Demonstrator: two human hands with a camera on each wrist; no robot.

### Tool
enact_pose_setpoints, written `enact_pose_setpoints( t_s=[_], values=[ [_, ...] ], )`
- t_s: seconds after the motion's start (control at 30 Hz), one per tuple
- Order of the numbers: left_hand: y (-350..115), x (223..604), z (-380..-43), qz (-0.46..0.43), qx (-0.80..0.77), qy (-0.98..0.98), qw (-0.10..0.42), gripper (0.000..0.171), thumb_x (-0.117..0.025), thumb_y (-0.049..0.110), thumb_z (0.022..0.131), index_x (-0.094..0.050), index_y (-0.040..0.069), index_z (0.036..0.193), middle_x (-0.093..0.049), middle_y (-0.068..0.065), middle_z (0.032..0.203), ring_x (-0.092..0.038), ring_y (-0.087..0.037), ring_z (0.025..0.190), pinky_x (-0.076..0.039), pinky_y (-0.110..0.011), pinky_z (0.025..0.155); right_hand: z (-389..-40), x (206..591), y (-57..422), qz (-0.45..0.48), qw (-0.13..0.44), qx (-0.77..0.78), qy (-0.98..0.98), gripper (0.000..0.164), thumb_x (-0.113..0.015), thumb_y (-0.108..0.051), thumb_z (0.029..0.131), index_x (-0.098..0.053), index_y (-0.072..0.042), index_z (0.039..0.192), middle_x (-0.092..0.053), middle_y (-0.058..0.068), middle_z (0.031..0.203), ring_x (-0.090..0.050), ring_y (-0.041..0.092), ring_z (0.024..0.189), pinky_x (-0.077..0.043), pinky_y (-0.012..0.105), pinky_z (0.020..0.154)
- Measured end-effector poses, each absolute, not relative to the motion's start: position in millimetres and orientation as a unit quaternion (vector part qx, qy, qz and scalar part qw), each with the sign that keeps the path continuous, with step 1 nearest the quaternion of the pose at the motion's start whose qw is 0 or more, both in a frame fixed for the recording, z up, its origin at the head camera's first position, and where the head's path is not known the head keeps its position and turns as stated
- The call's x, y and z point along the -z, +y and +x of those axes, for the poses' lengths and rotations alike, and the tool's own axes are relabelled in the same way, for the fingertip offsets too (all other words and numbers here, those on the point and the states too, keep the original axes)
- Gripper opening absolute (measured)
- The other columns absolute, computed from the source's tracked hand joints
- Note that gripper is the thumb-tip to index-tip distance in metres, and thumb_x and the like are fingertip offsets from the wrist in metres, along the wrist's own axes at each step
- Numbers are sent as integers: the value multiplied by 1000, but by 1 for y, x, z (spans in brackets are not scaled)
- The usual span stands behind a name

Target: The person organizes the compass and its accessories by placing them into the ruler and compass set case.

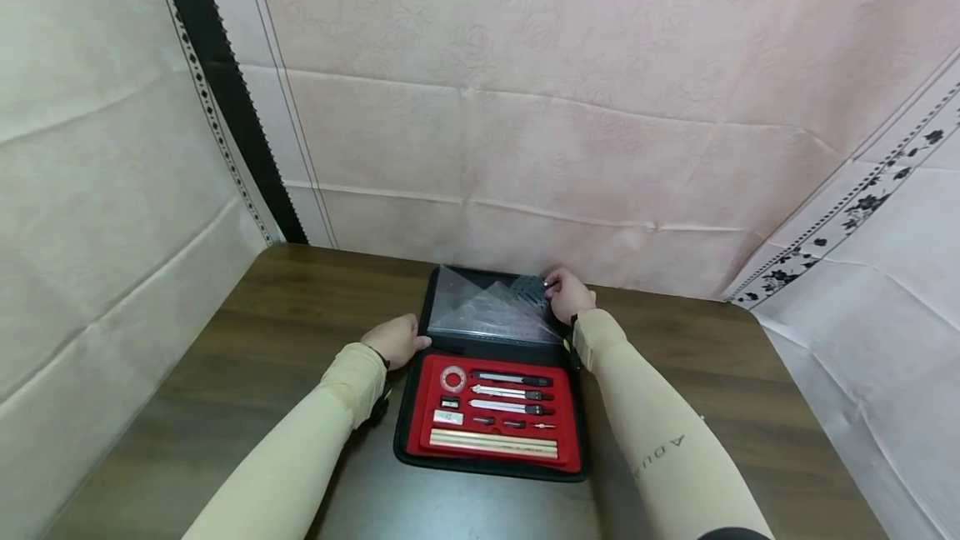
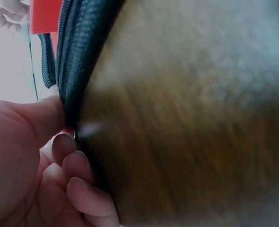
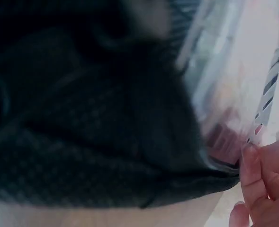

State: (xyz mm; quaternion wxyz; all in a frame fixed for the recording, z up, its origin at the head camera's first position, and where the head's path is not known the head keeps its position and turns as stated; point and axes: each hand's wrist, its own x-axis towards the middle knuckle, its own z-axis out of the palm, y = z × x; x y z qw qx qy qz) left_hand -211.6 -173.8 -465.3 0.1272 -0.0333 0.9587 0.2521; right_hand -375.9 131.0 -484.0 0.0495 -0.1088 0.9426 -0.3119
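Observation:
A black zip case [image 1: 403, 432] of drawing instruments lies open on the table, its lid folded toward the wall. My left hand [image 1: 396, 342] pinches the case's left edge near the fold; the left wrist view shows thumb and fingers [image 2: 85, 196] at the zipped border. At the lid's far right, my right hand [image 1: 570, 294] pinches a thin dark slotted drawing template [image 1: 530, 290]. In the right wrist view, its fingertips [image 3: 251, 165] are right at the lid's corner, by the slotted strip. Transparent set squares [image 1: 487, 315] lie over the lid.
The red tray [image 1: 568, 440] holds a round protractor [image 1: 453, 379], compasses [image 1: 510, 392], an eraser [image 1: 447, 417], small parts and pale pencils [image 1: 493, 443]. The wooden table [image 1: 300, 307] ends at a cloth-covered wall [image 1: 480, 148] behind the case.

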Motion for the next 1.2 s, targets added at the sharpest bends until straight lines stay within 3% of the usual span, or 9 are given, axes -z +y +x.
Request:
enact_pose_setpoints(
  t_s=[0.17, 0.4, 0.6, 0.83, 1.07, 1.2],
  values=[
    [-173, 466, -214, -31, -249, 959, 128, 28, -61, 32, 96, -53, 6, 89, -53, -6, 76, -52, -21, 71, -41, -35, 66, -369, 482, 128, -141, 32, 233, 962, 30, -43, 5, 88, -60, -14, 103, -64, 3, 97, -58, 24, 93, -27, 49, 87],
    [-174, 468, -215, -33, -252, 958, 134, 27, -61, 32, 96, -54, 6, 91, -54, -7, 77, -53, -21, 72, -43, -36, 67, -360, 481, 128, -172, 27, 149, 973, 29, -45, -2, 94, -67, -15, 110, -60, 7, 108, -55, 28, 103, -34, 51, 87],
    [-176, 476, -219, -34, -254, 957, 136, 28, -61, 33, 96, -54, 7, 91, -54, -7, 77, -52, -21, 72, -41, -36, 65, -352, 481, 129, -200, 12, 107, 974, 23, -51, -8, 93, -70, -14, 105, -61, 9, 105, -56, 29, 102, -38, 51, 85],
    [-174, 470, -214, -37, -257, 956, 135, 28, -60, 32, 96, -52, 7, 87, -52, -8, 74, -51, -21, 68, -38, -34, 61, -345, 486, 129, -199, 22, 99, 975, 22, -57, -2, 87, -63, -19, 100, -55, 7, 102, -50, 31, 98, -34, 50, 85],
    [-174, 468, -212, -37, -260, 956, 134, 29, -60, 31, 96, -51, 7, 84, -51, -8, 72, -49, -21, 65, -37, -33, 59, -335, 484, 122, -178, 37, 135, 974, 24, -55, -8, 93, -61, -19, 114, -52, 12, 115, -43, 33, 108, -30, 52, 91],
    [-174, 469, -214, -35, -258, 956, 132, 30, -60, 32, 96, -51, 7, 83, -50, -7, 71, -48, -21, 65, -36, -33, 59, -335, 485, 119, -164, 54, 158, 972, 27, -54, -4, 92, -62, -23, 110, -49, 11, 116, -40, 32, 106, -28, 51, 91]
  ],
)
